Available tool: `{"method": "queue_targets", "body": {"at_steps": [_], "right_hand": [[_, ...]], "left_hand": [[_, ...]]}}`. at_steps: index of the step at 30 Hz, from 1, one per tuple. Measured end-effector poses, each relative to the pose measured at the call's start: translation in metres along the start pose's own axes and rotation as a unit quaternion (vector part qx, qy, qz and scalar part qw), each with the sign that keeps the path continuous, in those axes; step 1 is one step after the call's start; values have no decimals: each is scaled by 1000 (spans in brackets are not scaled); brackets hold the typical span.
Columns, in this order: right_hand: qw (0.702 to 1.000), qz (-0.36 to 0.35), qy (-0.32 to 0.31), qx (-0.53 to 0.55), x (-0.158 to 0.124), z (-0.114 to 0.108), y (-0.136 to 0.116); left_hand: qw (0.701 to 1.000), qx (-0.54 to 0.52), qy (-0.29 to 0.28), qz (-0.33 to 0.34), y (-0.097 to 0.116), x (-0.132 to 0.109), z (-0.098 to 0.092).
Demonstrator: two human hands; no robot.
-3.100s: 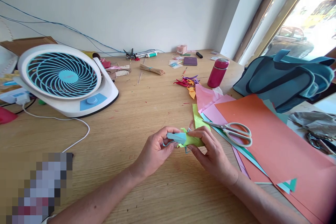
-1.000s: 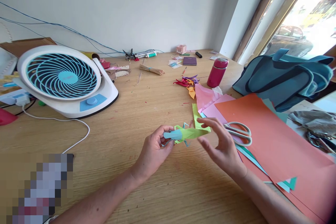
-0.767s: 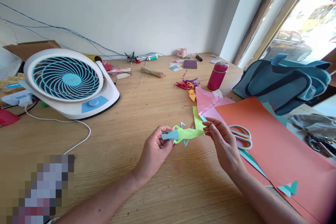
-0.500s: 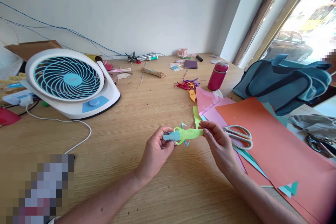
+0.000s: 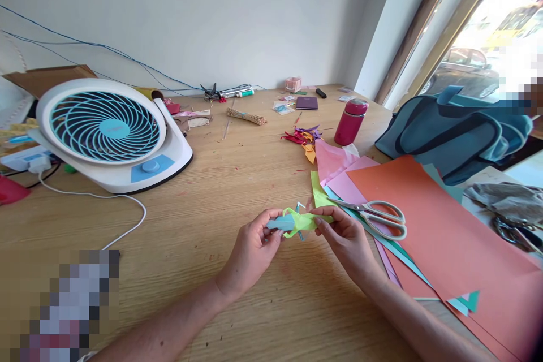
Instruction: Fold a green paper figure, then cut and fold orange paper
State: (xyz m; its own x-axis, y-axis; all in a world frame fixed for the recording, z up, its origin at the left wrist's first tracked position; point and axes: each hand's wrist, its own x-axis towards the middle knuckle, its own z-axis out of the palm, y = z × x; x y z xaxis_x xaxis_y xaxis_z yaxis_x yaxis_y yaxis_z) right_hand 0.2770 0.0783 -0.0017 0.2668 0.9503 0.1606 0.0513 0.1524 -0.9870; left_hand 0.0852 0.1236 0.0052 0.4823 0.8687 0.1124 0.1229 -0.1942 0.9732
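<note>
Over the table point(image 5: 199, 198), the left hand point(image 5: 251, 251) pinches the blue paper point(image 5: 282, 223) while the right hand point(image 5: 350, 242) grips the green paper point(image 5: 302, 222) that meets it between them. Thin paper probably creases easily, so a light, steady left hold and gentle right-hand pressure would serve.
</note>
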Motion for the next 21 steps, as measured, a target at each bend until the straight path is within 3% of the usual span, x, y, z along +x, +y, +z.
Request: {"method": "queue_targets", "body": {"at_steps": [5, 12, 21], "right_hand": [[1000, 7, -3, 2, -1, 0, 1], [998, 6, -50, -25, -6, 2, 11], [986, -76, -70, -135, -5, -3, -1]], "left_hand": [[1000, 3, -21, 3, 3, -2, 0], [989, 116, 62, 59, -4, 0, 1], [993, 83, -6, -85, 8, 3, -8]]}}
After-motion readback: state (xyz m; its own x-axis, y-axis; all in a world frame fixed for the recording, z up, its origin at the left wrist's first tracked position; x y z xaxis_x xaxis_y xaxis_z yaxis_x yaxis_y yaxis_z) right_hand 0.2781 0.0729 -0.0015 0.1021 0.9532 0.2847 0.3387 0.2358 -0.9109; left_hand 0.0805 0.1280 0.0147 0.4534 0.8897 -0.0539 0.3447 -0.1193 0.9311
